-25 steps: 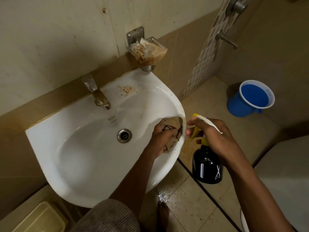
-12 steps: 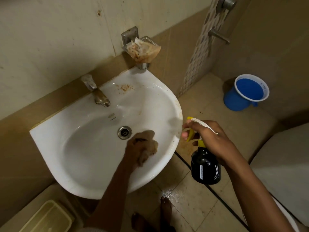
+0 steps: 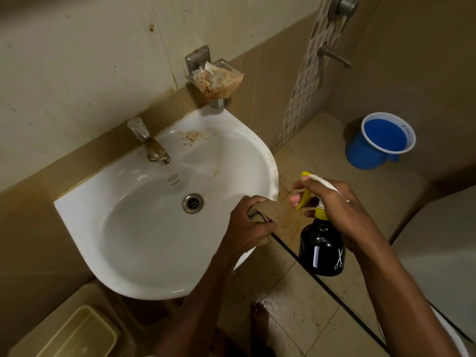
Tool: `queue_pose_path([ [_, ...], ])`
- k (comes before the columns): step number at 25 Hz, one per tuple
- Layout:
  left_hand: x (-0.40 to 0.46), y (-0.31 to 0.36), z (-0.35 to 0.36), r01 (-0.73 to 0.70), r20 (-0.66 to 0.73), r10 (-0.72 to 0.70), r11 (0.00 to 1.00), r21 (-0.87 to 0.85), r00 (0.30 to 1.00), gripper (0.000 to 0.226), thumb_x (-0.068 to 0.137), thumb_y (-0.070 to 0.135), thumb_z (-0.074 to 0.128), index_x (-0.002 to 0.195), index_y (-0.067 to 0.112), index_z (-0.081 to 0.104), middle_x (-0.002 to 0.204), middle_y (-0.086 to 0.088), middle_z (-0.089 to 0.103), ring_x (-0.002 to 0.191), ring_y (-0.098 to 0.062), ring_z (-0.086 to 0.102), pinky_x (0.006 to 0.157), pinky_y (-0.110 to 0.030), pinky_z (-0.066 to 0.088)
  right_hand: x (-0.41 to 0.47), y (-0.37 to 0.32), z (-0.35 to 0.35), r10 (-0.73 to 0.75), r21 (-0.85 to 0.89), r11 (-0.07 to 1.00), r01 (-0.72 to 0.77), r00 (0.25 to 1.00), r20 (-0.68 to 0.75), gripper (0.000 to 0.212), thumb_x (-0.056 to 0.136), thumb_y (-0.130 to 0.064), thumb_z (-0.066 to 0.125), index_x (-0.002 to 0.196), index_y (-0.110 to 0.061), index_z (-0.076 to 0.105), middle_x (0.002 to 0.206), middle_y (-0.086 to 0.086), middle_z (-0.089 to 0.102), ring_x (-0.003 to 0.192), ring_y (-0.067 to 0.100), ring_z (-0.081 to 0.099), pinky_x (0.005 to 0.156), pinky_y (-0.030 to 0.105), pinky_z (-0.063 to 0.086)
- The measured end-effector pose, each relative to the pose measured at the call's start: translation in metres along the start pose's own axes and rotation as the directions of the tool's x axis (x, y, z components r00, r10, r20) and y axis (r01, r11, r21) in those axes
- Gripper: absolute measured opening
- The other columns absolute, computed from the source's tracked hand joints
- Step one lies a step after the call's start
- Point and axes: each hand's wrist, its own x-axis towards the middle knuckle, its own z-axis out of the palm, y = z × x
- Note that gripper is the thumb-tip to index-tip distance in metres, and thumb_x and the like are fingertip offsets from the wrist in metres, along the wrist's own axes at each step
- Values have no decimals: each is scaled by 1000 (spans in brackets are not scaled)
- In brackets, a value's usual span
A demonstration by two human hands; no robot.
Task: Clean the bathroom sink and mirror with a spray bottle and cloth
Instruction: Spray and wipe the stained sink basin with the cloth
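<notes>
Both hands are busy: left hand (image 3: 248,225) bunches the cloth (image 3: 268,211) on the sink (image 3: 144,258) rim, wiping; right hand (image 3: 334,204) wraps the spray bottle (image 3: 322,248). Next, likely the rust stain (image 3: 193,137).

We observe our left hand (image 3: 248,225) with fingers curled tight around a bunched cloth (image 3: 268,212), forearm reaching up from below. Our right hand (image 3: 334,210) sits just beside it, gripping the neck of the spray bottle (image 3: 322,246), index finger on the trigger.
</notes>
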Motion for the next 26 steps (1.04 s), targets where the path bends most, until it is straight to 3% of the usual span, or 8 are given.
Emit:
queue_pose_path([
  [3,-5,-3,2,-192,103,172,949,249,980,58,55,28,74,110,13,70,96,4,48,87,-12,54,70,-11,42,-3,-4,-3,-36,-3,999,36,999,-1,30,105,-36,57,102,-18,81,91,10,84,87,17,77,78,33,58],
  [9,-35,-7,-23,-359,444,31,641,679,896,46,70,40,62,105,10,67,108,-11,58,99,-26,57,93,-41,51,-8,-6,-12,-55,-5,998,55,998,18,31,105,-36,58,103,-15,80,92,10,84,84,14,77,74,28,58],
  [13,-72,-9,-59,-227,434,-153,676,702,888,31,76,26,68,100,8,68,98,-7,56,102,-31,62,84,-30,48,-11,-2,-9,-44,-38,998,47,996,73,28,103,-34,61,100,-14,80,89,11,83,92,29,78,76,34,59],
  [16,-88,-10,-96,-105,406,-342,641,760,847,20,83,13,69,102,9,74,111,-11,67,110,-28,64,94,-33,51,-23,11,1,-41,-209,976,63,993,112,35,99,-39,63,83,-15,80,81,9,82,77,30,74,76,47,59],
  [18,-87,-12,-116,-3,387,-234,852,523,892,12,79,12,71,88,18,72,98,-3,70,102,-23,67,94,-36,54,-34,27,11,-14,-339,939,47,995,99,39,97,-41,62,73,-15,78,73,4,79,66,19,71,76,46,59],
  [20,-81,-12,-113,47,170,-52,998,34,984,17,74,17,72,86,6,72,89,-8,74,92,-22,73,85,-33,59,-42,43,19,31,-369,930,-5,997,64,39,95,-41,61,71,-14,77,66,2,78,64,18,73,78,46,60],
  [22,-65,-11,-91,79,-79,-99,969,-234,992,26,75,16,74,96,2,72,95,-6,78,92,-23,75,82,-38,62,-47,52,24,60,-328,943,-52,998,16,40,91,-47,61,73,-14,76,63,2,77,63,19,74,77,46,62],
  [26,-33,-6,-37,32,-249,-147,910,-414,957,27,69,13,67,95,7,75,99,-2,77,95,-19,73,86,-32,59,-50,57,24,1,-280,960,-24,997,-82,37,95,-39,64,69,-15,74,65,3,77,63,19,72,72,44,59],
])
